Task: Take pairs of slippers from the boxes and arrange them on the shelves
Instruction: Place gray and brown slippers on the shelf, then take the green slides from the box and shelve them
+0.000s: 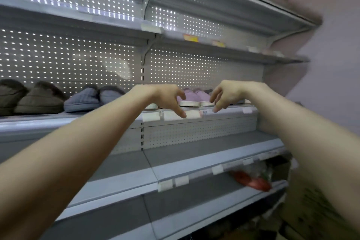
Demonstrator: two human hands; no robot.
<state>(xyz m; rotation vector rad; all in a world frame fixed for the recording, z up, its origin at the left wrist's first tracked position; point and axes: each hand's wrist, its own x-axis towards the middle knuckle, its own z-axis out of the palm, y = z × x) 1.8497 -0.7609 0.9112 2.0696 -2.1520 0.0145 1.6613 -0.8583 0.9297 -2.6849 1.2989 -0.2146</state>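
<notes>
A pair of pink slippers [195, 97] with white soles stands on the middle shelf [224, 112], toes toward me. My left hand [169, 98] hovers just left of the pair, fingers apart and curled down, holding nothing. My right hand [226, 95] hangs just right of the pair, fingers spread, also holding nothing. Further left on the same shelf sit a grey pair [93, 98] and a brown fur-lined pair [31, 98]. Part of another slipper is hidden behind my left hand.
Grey shelves [194, 163] run below, with white label holders [173, 183] on their edges. Red bagged items [251, 180] lie on a low shelf at right. A cardboard box [311, 206] stands at lower right. Pegboard backs the shelving; upper shelves carry yellow tags [191, 37].
</notes>
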